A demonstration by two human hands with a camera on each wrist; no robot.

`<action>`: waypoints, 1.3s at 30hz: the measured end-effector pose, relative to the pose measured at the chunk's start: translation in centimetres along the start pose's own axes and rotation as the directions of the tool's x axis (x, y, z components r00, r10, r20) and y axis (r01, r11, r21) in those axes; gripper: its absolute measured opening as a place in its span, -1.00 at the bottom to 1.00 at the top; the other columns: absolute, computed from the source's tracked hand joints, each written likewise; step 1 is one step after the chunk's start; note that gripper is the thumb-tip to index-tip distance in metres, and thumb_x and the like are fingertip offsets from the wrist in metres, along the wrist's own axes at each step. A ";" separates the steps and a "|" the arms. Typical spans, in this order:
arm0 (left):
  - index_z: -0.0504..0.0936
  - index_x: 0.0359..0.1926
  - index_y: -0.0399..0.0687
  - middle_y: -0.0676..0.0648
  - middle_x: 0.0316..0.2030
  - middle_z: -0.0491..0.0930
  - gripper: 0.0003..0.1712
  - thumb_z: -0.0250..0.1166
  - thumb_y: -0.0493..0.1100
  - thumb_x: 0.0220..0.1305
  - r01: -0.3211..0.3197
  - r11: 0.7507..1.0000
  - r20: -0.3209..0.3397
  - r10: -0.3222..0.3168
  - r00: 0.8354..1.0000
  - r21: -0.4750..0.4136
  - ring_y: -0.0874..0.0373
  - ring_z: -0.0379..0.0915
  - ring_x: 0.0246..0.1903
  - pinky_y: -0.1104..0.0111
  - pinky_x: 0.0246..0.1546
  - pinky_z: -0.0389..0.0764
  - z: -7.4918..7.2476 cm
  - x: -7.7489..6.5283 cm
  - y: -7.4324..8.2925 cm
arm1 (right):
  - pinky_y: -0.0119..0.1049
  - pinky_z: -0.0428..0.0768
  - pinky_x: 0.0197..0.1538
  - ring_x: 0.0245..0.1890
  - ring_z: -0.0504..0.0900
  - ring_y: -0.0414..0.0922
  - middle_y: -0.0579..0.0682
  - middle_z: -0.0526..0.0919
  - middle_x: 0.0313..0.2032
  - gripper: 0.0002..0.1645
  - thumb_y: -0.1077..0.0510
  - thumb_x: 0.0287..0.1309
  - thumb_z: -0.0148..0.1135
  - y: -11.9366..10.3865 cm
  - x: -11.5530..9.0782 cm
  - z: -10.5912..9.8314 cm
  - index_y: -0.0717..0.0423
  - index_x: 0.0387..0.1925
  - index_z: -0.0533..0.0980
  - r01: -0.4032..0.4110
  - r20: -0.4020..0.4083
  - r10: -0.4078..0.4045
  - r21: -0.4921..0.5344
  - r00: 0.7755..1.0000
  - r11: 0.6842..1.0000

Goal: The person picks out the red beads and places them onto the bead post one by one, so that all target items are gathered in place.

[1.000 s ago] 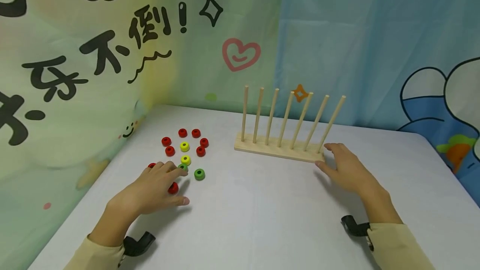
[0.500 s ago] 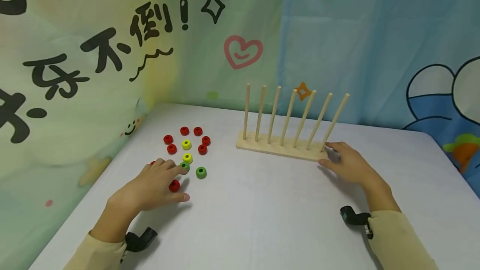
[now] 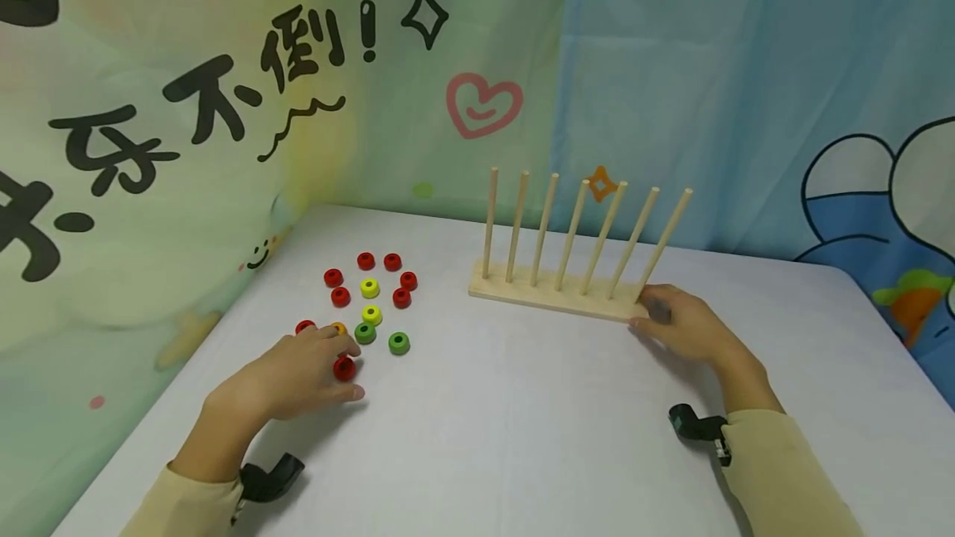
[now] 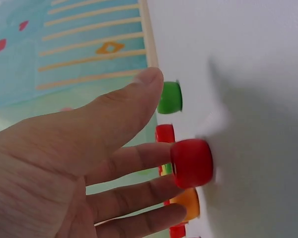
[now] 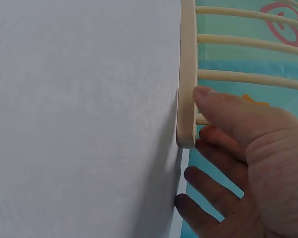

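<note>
My left hand [image 3: 294, 375] is over the near end of a group of small beads, thumb spread away from the fingers. In the left wrist view a red bead [image 4: 192, 162] lies between thumb and fingers, right at the fingertips, with the thumb well apart from it. An orange bead [image 4: 188, 202] is partly hidden behind the fingers. At the right end of a wooden peg rack [image 3: 552, 297], my right hand [image 3: 690, 336] grips the base corner. Its thumb presses the base and its index finger curls behind, close to the last peg.
Several more red beads [image 3: 340, 297] lie on the white table [image 3: 507, 421], along with yellow beads [image 3: 371, 315] and green beads [image 3: 399, 344]. The rack's upright pegs [image 3: 573, 234] carry nothing. A printed curtain [image 3: 642, 89] hangs behind the table.
My left hand has drawn back slightly left, from beside a green bead to around the red bead, uncovering the orange one. My right hand has closed in on the rack's end.
</note>
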State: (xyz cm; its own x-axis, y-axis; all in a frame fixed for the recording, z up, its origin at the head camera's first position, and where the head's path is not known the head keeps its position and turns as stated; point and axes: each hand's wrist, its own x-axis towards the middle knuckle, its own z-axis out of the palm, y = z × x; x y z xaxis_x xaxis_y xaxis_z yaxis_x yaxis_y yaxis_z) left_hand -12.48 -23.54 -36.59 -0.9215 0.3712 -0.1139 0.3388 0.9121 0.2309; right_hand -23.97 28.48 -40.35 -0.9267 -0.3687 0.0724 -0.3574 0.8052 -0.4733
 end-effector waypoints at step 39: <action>0.62 -0.22 0.13 0.21 -0.37 0.48 -0.80 0.46 -0.04 0.16 -0.013 0.991 0.039 0.018 0.999 -0.130 0.25 0.38 -0.38 0.33 -0.29 0.47 -0.2 0.6 -2.0 | 0.31 0.25 0.24 0.25 0.33 0.37 0.38 0.37 0.23 -0.45 -0.04 0.30 0.27 1.0 0.7 0.6 0.29 0.13 0.53 0.001 -0.022 0.000 0.023 1.000 1.000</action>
State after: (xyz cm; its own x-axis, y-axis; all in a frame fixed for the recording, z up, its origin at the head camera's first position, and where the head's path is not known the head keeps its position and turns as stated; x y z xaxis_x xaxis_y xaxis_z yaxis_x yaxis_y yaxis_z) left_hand -13.72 -25.14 -36.95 -0.9071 0.3944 -0.1472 0.3235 0.8768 0.3557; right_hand -24.90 28.69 -41.32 -0.9290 -0.3584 0.0918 -0.3551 0.7940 -0.4933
